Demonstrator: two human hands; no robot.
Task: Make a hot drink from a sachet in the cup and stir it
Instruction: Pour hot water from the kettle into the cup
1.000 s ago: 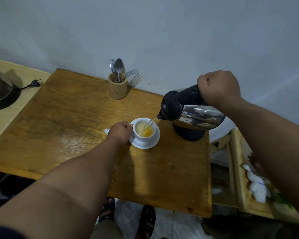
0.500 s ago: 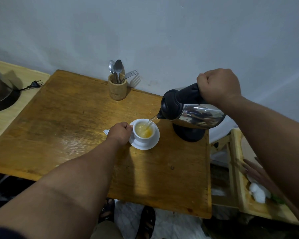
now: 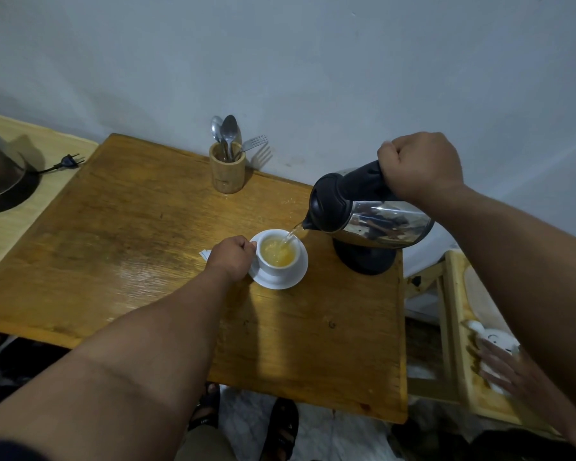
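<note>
A white cup (image 3: 277, 266) stands on a white saucer (image 3: 293, 281) near the middle of the wooden table (image 3: 130, 247). Yellow liquid fills most of the cup. My left hand (image 3: 231, 257) is closed on the cup's left side, at the handle. My right hand (image 3: 419, 168) grips the black handle of a steel kettle (image 3: 369, 214), tilted to the left above its black base (image 3: 363, 261). A thin stream of water runs from the spout into the cup. A white sachet corner (image 3: 205, 253) shows just left of my left hand.
A wooden holder (image 3: 227, 171) with spoons and a fork stands at the table's back edge by the wall. A dark pan (image 3: 4, 184) and a loose plug (image 3: 69, 161) lie on the left counter. Another person's hand (image 3: 502, 367) reaches over a wooden shelf at right.
The liquid in the cup has risen while the kettle stays tilted and pouring. Another person's hand has come into view over the shelf at lower right.
</note>
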